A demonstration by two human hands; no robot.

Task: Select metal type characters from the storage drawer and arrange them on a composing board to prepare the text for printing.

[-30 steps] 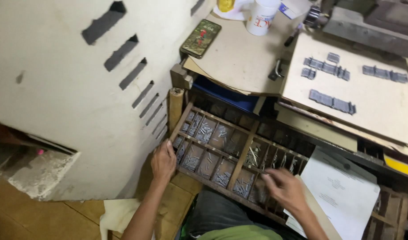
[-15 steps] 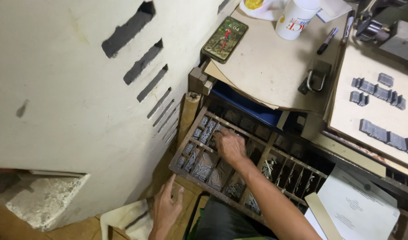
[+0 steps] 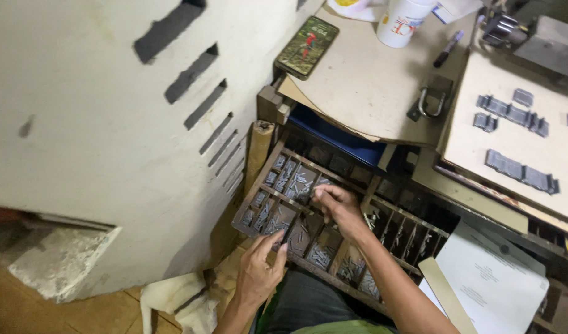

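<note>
A wooden tray (image 3: 254,196) of small compartments is pulled out in front of me, and each compartment holds small grey metal pieces (image 3: 287,179). My right hand (image 3: 338,207) reaches into a compartment in the tray's upper left part. Its fingertips are bunched together on the pieces there, and I cannot see whether it holds one. My left hand (image 3: 259,269) rests at the tray's near edge with fingers apart and thumb up, holding nothing that I can see.
Above the tray lies a board (image 3: 364,86) with a phone (image 3: 305,46), a white cup (image 3: 407,21), a marker (image 3: 448,49) and a metal clasp (image 3: 429,102). Grey metal blocks (image 3: 512,114) lie on a second board. A paper sheet (image 3: 491,281) lies at right, a slotted white panel (image 3: 142,136) at left.
My right hand moved from the tray's right side to its upper left compartments. My left hand dropped below the tray, then came back up to its near edge.
</note>
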